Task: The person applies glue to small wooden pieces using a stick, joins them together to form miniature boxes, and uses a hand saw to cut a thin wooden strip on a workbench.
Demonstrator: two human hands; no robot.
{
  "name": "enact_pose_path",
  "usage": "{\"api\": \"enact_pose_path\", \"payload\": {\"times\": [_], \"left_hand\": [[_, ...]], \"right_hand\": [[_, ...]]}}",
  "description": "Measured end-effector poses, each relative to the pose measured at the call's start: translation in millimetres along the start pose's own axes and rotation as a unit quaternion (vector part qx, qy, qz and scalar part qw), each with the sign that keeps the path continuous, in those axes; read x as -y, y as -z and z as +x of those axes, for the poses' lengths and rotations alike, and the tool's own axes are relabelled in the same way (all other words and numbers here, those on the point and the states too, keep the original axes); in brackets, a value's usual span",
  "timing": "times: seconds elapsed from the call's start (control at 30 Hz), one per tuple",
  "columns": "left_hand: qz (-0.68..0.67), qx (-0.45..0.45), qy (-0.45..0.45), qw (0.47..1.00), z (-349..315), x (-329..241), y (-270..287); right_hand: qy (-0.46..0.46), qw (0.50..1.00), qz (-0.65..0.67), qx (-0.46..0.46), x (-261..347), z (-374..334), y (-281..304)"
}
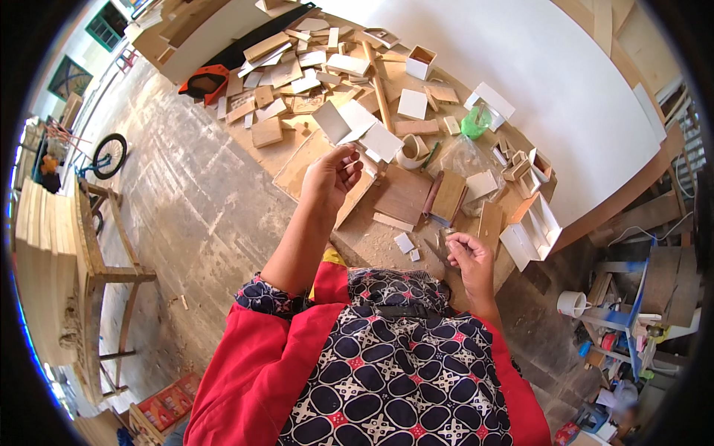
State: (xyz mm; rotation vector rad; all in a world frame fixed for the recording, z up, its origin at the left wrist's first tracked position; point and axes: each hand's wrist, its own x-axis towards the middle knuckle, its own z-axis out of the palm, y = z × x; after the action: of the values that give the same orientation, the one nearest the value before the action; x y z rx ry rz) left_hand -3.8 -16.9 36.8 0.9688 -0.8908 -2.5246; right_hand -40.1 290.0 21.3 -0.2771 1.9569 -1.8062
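Observation:
My left hand (335,177) is raised over the work surface, its fingers curled in and the thumb against them. Just beyond its fingertips are white flat panels (360,123); whether the fingers touch them is unclear. At the right, my right hand (473,262) pinches thumb to forefinger around something too small to name. Under and beside that hand a thin, dark pointed strip (434,250) shows. Left of it lie two small white squares (404,243). Brown wooden boards (402,195) and a short block (450,196) lie between the hands.
A heap of wood offcuts (286,73) covers the far left of the surface, beside an orange-handled saw (206,82). A wooden stick (377,85), a green plastic object (476,121) and an open white box (531,232) lie to the right. A large white panel (547,82) stands behind.

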Motion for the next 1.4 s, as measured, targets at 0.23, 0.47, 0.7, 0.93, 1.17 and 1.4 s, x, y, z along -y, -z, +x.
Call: {"api": "enact_pose_path", "payload": {"times": [0.23, 0.47, 0.7, 0.93, 1.17, 1.4], "left_hand": [[0.010, 0.006, 0.011, 1.000, 2.7, 2.5, -0.2], [-0.052, 0.119, 0.007, 0.991, -15.6, 12.5, 24.2], [-0.033, 0.267, -0.009, 0.963, -47.6, 14.2, 26.4], [-0.013, 0.284, -0.018, 0.959, -67.6, 4.2, 24.5], [0.009, 0.262, -0.014, 0.965, -67.5, 3.0, 21.9], [0.018, 0.263, -0.008, 0.964, -57.7, 9.0, 14.2]], "right_hand": [[0.003, 1.000, -0.014, -0.006, 0.6, 9.2, 6.7], [0.109, 0.985, -0.082, -0.108, 62.0, 106.5, 42.1], [0.215, 0.869, -0.405, -0.185, 80.6, 238.0, 61.8], [0.146, 0.803, -0.570, -0.095, 84.3, 281.2, 44.2], [0.243, 0.773, -0.578, -0.098, 80.8, 274.7, 45.7], [0.225, 0.784, -0.572, -0.089, 78.0, 271.2, 38.5]]}}
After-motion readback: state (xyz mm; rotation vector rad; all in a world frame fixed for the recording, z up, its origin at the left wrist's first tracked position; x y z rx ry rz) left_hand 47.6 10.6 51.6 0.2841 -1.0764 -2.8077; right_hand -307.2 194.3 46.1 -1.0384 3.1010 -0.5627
